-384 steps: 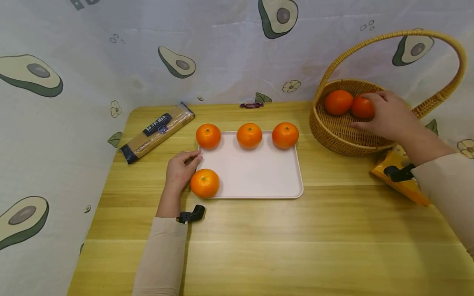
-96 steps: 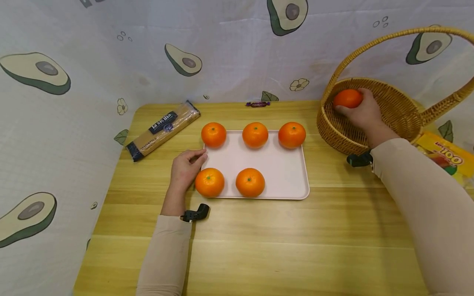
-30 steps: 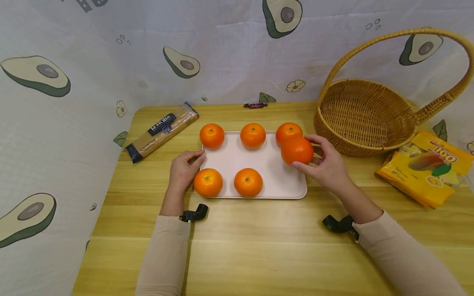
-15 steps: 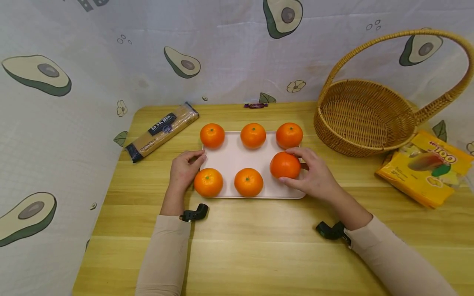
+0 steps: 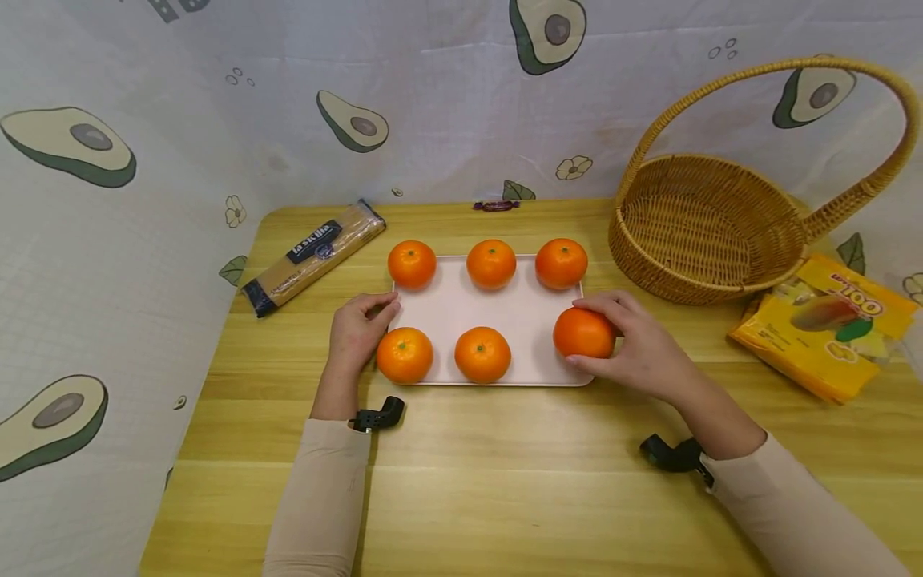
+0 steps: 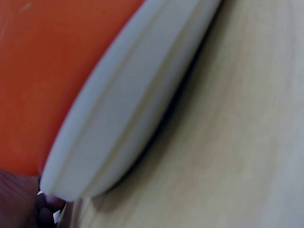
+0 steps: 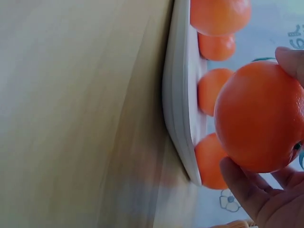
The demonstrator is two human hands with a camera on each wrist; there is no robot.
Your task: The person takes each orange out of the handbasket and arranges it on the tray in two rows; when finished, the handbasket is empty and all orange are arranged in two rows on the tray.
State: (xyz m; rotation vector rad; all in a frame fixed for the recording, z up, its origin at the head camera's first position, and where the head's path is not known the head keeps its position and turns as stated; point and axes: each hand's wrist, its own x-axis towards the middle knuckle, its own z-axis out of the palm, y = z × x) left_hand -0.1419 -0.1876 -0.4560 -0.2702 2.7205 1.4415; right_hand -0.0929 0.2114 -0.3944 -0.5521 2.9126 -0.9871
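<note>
My right hand (image 5: 638, 344) grips an orange (image 5: 583, 333) over the front right corner of a pale pink tray (image 5: 519, 320). In the right wrist view this orange (image 7: 261, 116) sits between thumb and fingers, apart from the tray's surface. Three oranges stand along the tray's far edge: left (image 5: 412, 264), middle (image 5: 491, 264) and right (image 5: 561, 264). At its near edge are a left orange (image 5: 405, 355) and a middle orange (image 5: 482, 354). My left hand (image 5: 356, 332) pinches the tray's left rim between thumb and forefinger; the left wrist view shows mostly the tray's side (image 6: 118, 104).
A wicker basket (image 5: 710, 224) with a tall handle stands at the back right, with no fruit inside. Beside it lies a yellow snack bag (image 5: 822, 328). A pack of spaghetti (image 5: 313, 256) lies at the back left, and a purple wrapped candy (image 5: 496, 206) at the table's far edge.
My right hand took the last orange out of the basket and brought it left over the tray, then slightly right and nearer to the front corner. My left hand has stayed at the rim.
</note>
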